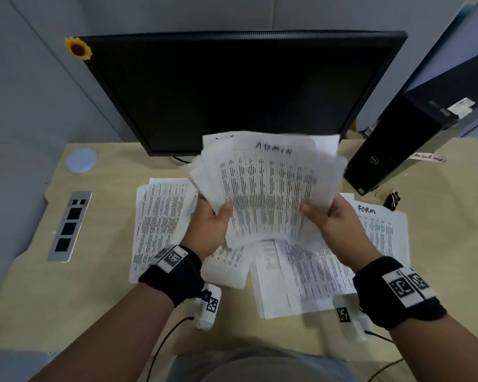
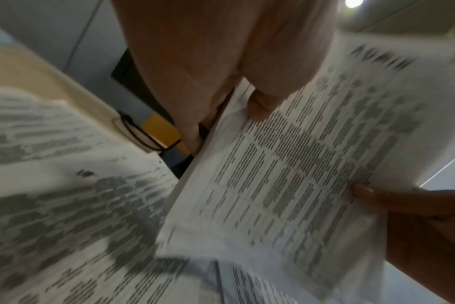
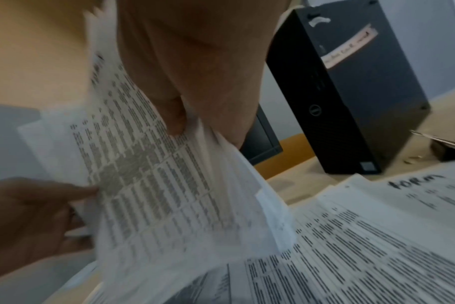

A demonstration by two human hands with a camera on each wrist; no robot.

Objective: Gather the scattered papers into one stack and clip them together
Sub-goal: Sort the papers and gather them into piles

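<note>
Held bundle of papers: several printed sheets, fanned and uneven, top sheet headed "ADMIN" by hand; raised above the middle of the tabletop, in front of the monitor.

Left hand: grips the bundle's left edge, thumb on the front face, fingers curled behind (the left wrist view shows the thumb pressed on the print).

Right hand: grips the bundle's right edge in the same way, thumb on the front, fingers behind.

Loose papers, left: overlapping sheets flat on the tabletop, below and left of the left hand.

Loose papers, centre: sheets lying askew toward the near edge, beneath the bundle, between the two wrists.

Loose papers, right: sheets headed "FORM", flat under and right of the right hand.

Binder clip: black, on the tabletop beyond the "FORM" sheets, near the computer tower at the far right; apart from both hands.
</note>
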